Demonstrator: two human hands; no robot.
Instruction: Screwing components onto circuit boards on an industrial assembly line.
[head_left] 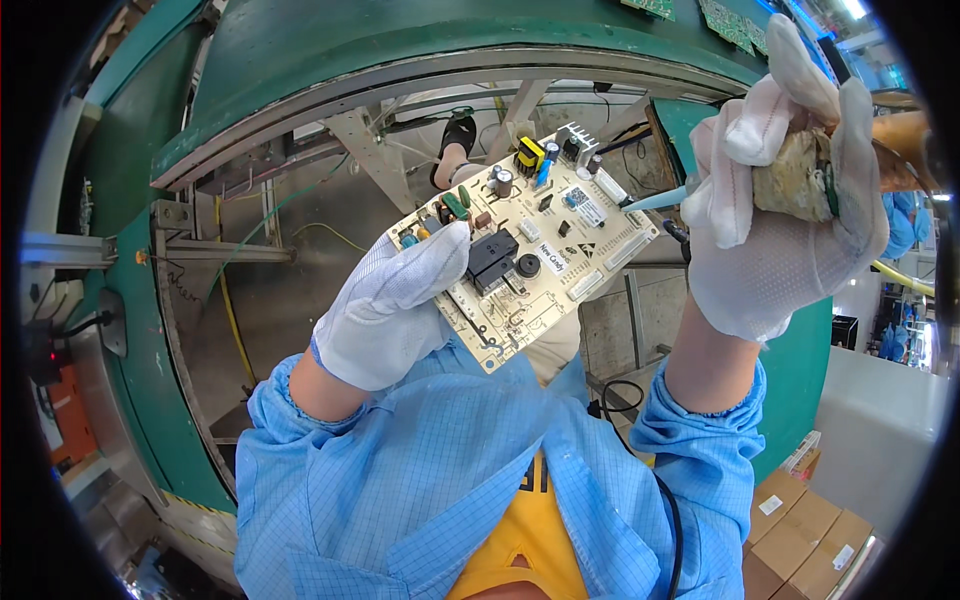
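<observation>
My left hand (390, 310), in a white glove, pinches the left edge of a cream circuit board (545, 290), tilted in front of my body. The board carries a black relay block (490, 258), a yellow-and-black transformer (528, 156), capacitors, white connectors and a metal heat sink. My right hand (770, 220), also gloved, is closed around a tool with a light blue tapered nozzle (655, 200) and a worn beige wrapped part (793, 178). The nozzle's tip is at the board's upper right edge, beside a white connector; whether it touches cannot be told. Fingers hide much of the tool.
A green worktop (420, 35) with a metal edge runs across the far side, more green boards (735, 25) on it. Another green surface (150, 330) stands at left. Cardboard boxes (805, 540) sit at lower right. A black cable (672, 520) hangs by my right arm.
</observation>
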